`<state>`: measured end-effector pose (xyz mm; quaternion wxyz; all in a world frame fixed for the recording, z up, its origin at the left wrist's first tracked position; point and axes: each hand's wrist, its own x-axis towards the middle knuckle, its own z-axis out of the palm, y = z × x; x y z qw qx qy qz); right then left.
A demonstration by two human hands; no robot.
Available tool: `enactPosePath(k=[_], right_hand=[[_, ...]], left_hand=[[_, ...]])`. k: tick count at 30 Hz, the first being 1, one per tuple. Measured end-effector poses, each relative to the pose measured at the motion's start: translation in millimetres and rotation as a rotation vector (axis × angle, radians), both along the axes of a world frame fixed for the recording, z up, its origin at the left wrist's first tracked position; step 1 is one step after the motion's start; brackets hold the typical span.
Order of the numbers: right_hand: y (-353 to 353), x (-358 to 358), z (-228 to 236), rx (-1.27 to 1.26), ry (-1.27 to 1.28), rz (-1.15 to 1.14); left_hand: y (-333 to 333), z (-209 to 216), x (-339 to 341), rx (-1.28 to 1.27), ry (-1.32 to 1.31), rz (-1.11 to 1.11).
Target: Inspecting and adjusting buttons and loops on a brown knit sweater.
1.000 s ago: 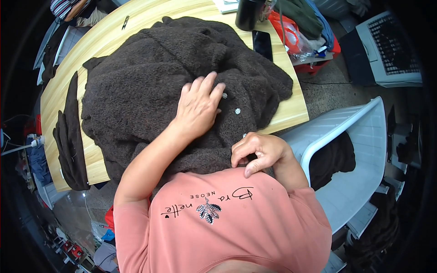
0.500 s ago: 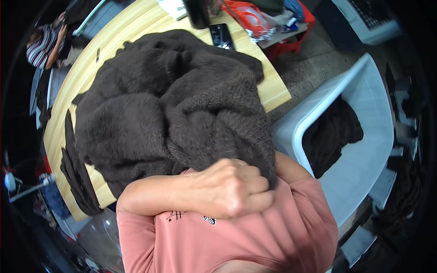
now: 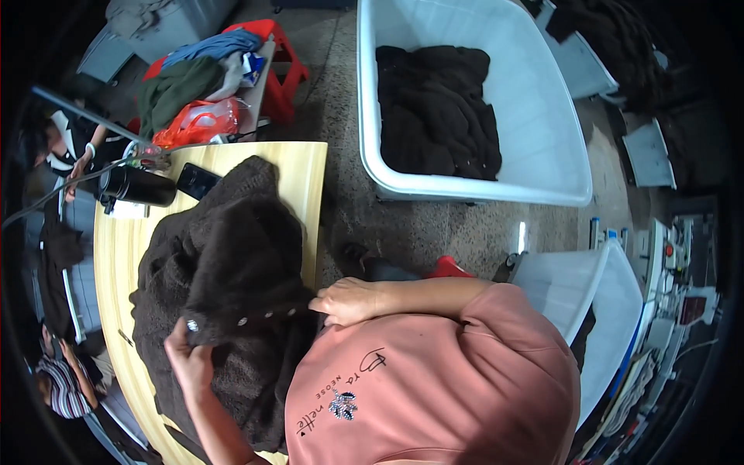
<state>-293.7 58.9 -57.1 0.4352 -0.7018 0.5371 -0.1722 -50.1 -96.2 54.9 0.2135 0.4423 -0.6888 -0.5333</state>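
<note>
A dark brown fuzzy garment [image 3: 225,263] lies heaped on the light wooden table [image 3: 306,182]. One edge of it, with several shiny round fasteners, is stretched between my hands. My left hand [image 3: 190,360] pinches this edge at its left end, thumb beside a fastener. Closed round the other end is my right hand [image 3: 346,302], close to my chest at the table's edge. Folds of the cloth hide part of my left fingers.
A black phone [image 3: 198,180] and a black bottle [image 3: 139,186] stand near the far left. Beyond the table is a red stool [image 3: 283,70] with bags and clothes. A pale blue bin [image 3: 535,116] holds dark cloth [image 3: 434,112]; another bin [image 3: 581,302] is at right. Other people are at left.
The view has swung to the right. My left hand, a fist across my chest before, is now at the left on the garment's edge. The row of fasteners and my right hand have come into sight.
</note>
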Motion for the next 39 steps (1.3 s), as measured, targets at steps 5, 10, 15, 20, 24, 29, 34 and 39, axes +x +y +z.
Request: enactPosePath(k=[5, 10, 15, 20, 24, 29, 34, 39], right_hand=[[36, -19, -10, 0.201, 0.015, -0.134], [57, -68, -8, 0.115, -0.057, -0.264], [81, -168, -13, 0.061, -0.079, -0.399], [109, -255, -18, 0.190, -0.353, -0.643], [114, -297, -17, 0.216, -0.371, -0.573], [112, -331, -19, 0.234, -0.480, -0.629], [113, -346, -22, 0.337, -0.459, -0.702], [118, -345, -27, 0.323, -0.433, -0.715]], left_hand=[[-10, 51, 4, -0.236, 0.380, 0.048], [-50, 85, -73, -0.323, 0.309, 0.097], [-111, 107, -208, -0.422, 0.308, 0.130], [-170, 134, -360, -0.498, 0.363, 0.119], [-217, 151, -465, -0.559, 0.426, 0.094], [-232, 139, -607, -0.697, 0.531, -0.116], [-116, -4, -692, -1.081, -0.641, -0.620], [19, -133, -646, -0.501, -0.416, -0.760]])
